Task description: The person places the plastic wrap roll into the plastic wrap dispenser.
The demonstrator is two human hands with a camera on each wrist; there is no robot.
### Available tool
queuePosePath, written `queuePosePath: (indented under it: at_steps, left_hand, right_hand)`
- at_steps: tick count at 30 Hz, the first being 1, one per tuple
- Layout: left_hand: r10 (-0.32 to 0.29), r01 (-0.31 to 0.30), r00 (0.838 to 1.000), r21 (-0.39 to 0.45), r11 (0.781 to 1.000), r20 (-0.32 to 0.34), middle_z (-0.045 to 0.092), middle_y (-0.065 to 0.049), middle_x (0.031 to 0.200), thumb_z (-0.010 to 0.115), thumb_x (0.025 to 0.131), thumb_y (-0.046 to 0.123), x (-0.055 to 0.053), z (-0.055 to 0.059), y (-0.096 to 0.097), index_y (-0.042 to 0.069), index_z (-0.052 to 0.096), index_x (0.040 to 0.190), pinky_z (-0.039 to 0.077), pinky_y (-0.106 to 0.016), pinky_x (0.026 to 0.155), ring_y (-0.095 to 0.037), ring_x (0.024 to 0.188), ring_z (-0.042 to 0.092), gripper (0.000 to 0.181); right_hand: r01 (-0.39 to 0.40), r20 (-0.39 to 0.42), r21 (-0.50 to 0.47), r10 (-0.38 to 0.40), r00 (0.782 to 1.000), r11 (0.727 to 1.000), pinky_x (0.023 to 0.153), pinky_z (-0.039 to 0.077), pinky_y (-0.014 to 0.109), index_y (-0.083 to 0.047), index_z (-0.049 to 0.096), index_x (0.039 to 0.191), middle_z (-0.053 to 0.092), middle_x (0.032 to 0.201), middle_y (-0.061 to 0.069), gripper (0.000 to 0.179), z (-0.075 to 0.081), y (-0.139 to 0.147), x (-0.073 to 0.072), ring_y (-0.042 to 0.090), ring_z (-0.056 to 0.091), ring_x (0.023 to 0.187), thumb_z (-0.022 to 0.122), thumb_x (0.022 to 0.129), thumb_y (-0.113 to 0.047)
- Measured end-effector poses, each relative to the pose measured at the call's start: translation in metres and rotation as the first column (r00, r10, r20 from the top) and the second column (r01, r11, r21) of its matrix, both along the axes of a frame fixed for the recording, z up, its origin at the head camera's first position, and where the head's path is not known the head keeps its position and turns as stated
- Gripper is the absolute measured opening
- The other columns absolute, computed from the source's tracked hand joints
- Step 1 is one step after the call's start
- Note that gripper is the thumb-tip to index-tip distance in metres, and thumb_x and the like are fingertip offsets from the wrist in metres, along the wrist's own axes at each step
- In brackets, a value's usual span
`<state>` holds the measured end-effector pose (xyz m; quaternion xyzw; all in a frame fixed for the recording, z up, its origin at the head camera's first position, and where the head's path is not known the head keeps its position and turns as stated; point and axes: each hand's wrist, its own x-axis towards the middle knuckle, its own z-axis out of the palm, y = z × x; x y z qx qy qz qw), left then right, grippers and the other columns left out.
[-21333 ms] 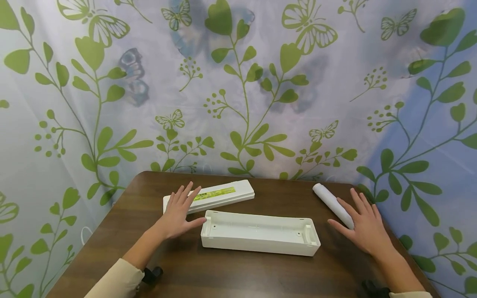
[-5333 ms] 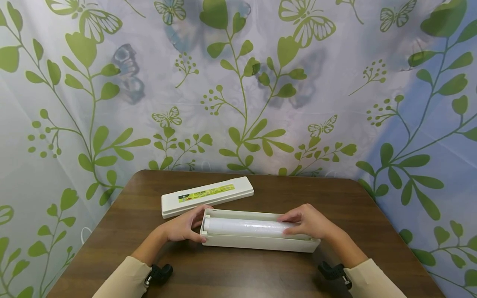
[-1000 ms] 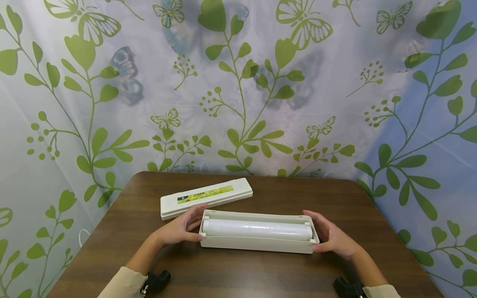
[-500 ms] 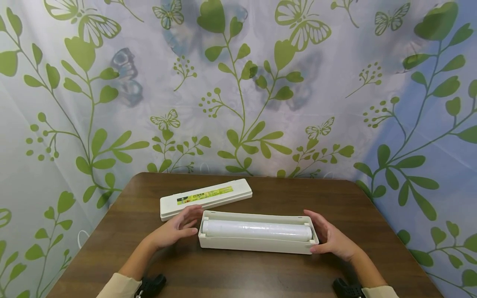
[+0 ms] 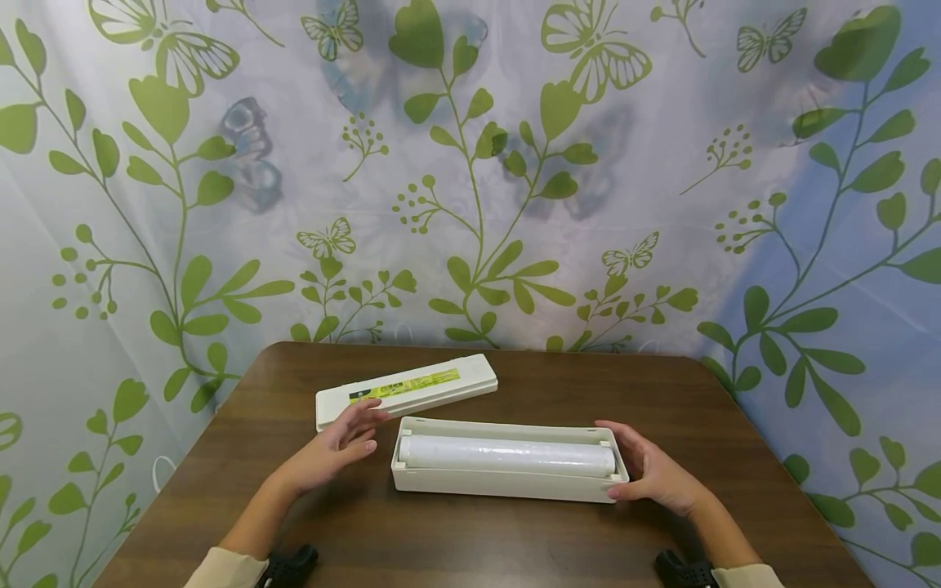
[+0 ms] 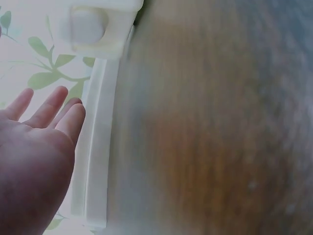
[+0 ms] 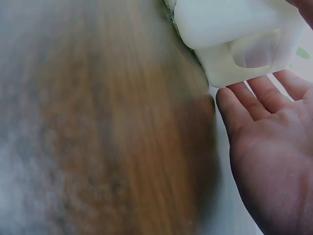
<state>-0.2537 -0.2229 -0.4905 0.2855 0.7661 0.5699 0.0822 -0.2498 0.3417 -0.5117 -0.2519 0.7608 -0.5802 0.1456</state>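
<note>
A long white cling film box (image 5: 507, 483) sits on the table with its top off, and a roll of cling film (image 5: 507, 456) lies lengthwise inside it. At the box's right end my right hand (image 5: 657, 474) holds the corners, thumb at the front and fingers at the back. My left hand (image 5: 327, 453) is off the box's left end, fingers loosely bent and holding nothing. Its fingertips overlap the front edge of the white lid (image 5: 470, 374), which has a yellow-green label. In the left wrist view the lid's long edge (image 6: 100, 147) runs beside the left fingers.
The brown wooden table (image 5: 470, 539) has rounded far corners. Behind it hangs a curtain (image 5: 470, 163) printed with green leaves and butterflies. Both wrists carry black bands (image 5: 290, 565).
Long before, the film roll lay on the table at the right; now it is in the box. Over the last second my left hand has left the box's end and moved left; the right stays.
</note>
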Motion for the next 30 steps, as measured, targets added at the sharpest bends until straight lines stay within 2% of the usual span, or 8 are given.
queuePosePath:
  at_steps: [2,5,9,12,18,22,30]
  left_hand:
    - [0.026,-0.026,1.000,-0.006,1.000,-0.008,0.039,-0.034,0.153,0.056,0.105,0.010,-0.001,0.000,-0.002,-0.003,0.022,0.158,0.036,-0.014,0.113,-0.047,0.146,0.036,0.064]
    - [0.053,-0.053,0.999,-0.014,0.999,-0.009,0.039,-0.033,0.153,0.058,0.104,0.012,-0.002,0.000,-0.006,-0.002,0.023,0.157,0.038,-0.023,0.117,-0.052,0.145,0.034,0.064]
    - [0.084,-0.083,0.996,-0.022,0.996,0.013,0.039,-0.030,0.155,0.062,0.102,0.013,-0.003,0.001,-0.011,0.001,0.025,0.157,0.035,-0.039,0.118,-0.049,0.147,0.033,0.067]
    - [0.105,-0.105,0.994,-0.034,0.994,0.009,0.040,-0.029,0.155,0.066,0.100,0.015,-0.004,0.003,-0.014,0.001,0.026,0.157,0.032,-0.045,0.117,-0.047,0.148,0.034,0.071]
    - [0.152,-0.156,0.987,-0.077,0.985,-0.050,0.041,-0.030,0.155,0.069,0.099,0.018,-0.006,0.003,-0.021,0.000,0.028,0.155,0.031,-0.047,0.116,-0.047,0.147,0.036,0.072]
    - [0.174,-0.185,0.978,-0.102,0.977,-0.112,0.044,-0.028,0.153,0.071,0.097,0.018,-0.009,0.002,-0.027,-0.001,0.030,0.153,0.029,-0.050,0.116,-0.044,0.146,0.038,0.072]
    - [0.242,-0.280,0.950,-0.196,0.940,-0.195,0.046,-0.026,0.152,0.075,0.095,0.025,-0.017,0.003,-0.041,0.001,0.033,0.153,0.032,-0.045,0.117,-0.040,0.143,0.042,0.076]
  right_hand:
    - [-0.005,-0.005,-0.002,0.005,1.000,1.000,0.096,0.053,0.027,0.003,0.021,0.157,0.039,0.148,0.032,0.097,0.000,0.000,0.000,0.009,0.056,0.121,0.080,0.080,-0.002]
    - [-0.010,-0.013,-0.003,0.009,1.000,1.000,0.096,0.053,0.028,0.004,0.021,0.156,0.040,0.147,0.032,0.096,-0.001,0.000,-0.001,0.010,0.056,0.121,0.080,0.081,-0.002]
    - [-0.007,-0.016,-0.002,0.007,1.000,1.000,0.096,0.053,0.028,0.005,0.020,0.156,0.040,0.146,0.032,0.096,-0.001,-0.001,-0.001,0.010,0.056,0.120,0.080,0.081,-0.002]
    - [-0.006,-0.015,0.000,0.006,1.000,1.000,0.095,0.054,0.029,0.005,0.021,0.155,0.041,0.146,0.031,0.095,-0.001,-0.001,-0.001,0.011,0.057,0.119,0.080,0.081,-0.003]
    - [-0.010,-0.006,0.007,0.010,1.000,1.000,0.093,0.055,0.032,0.001,0.025,0.155,0.045,0.143,0.025,0.091,0.000,-0.001,-0.001,0.013,0.058,0.117,0.079,0.081,-0.002]
    - [-0.016,-0.004,0.013,0.016,1.000,1.000,0.092,0.055,0.033,-0.001,0.028,0.154,0.047,0.141,0.022,0.089,0.002,-0.002,-0.001,0.014,0.058,0.116,0.079,0.081,-0.002]
    - [-0.017,-0.002,0.017,0.017,1.000,1.000,0.092,0.056,0.033,-0.003,0.028,0.154,0.047,0.141,0.022,0.088,0.000,0.000,-0.002,0.014,0.058,0.117,0.079,0.082,-0.002]
